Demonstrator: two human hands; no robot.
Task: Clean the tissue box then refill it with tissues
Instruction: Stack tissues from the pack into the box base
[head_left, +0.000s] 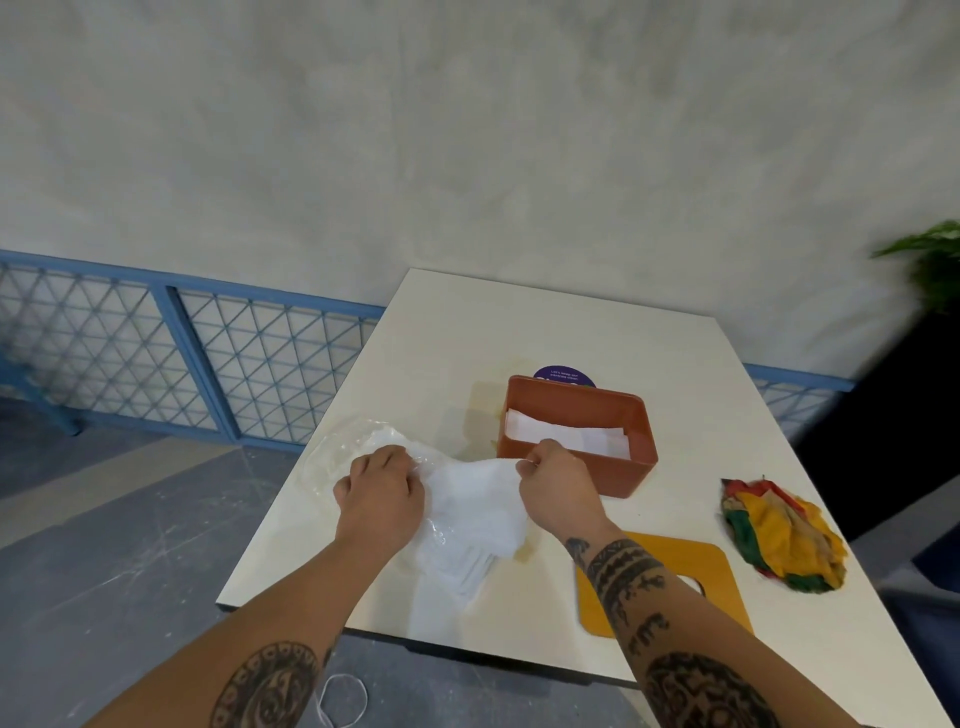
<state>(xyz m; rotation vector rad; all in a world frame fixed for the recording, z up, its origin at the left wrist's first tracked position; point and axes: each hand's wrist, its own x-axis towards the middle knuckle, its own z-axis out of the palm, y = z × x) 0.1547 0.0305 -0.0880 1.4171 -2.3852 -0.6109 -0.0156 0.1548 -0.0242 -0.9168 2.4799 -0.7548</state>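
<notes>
An open orange tissue box (628, 467) stands on the white table (675, 364) with some white tissues (566, 435) lying inside it. Just left of the box lies a clear plastic pack (353, 441) with a stack of white tissues (472, 519) coming out of it. My left hand (379, 493) grips the plastic pack against the table. My right hand (553, 480) pinches the upper edge of the tissue stack, right at the box's near-left corner. The box's yellow lid (722, 582), with a slot in it, lies flat near the front edge, partly under my right forearm.
A crumpled red, yellow and green cloth (784, 540) lies at the table's right. A purple round sticker (563, 375) shows behind the box. A blue lattice railing (208, 353) runs at the left, a plant (935, 265) at the far right.
</notes>
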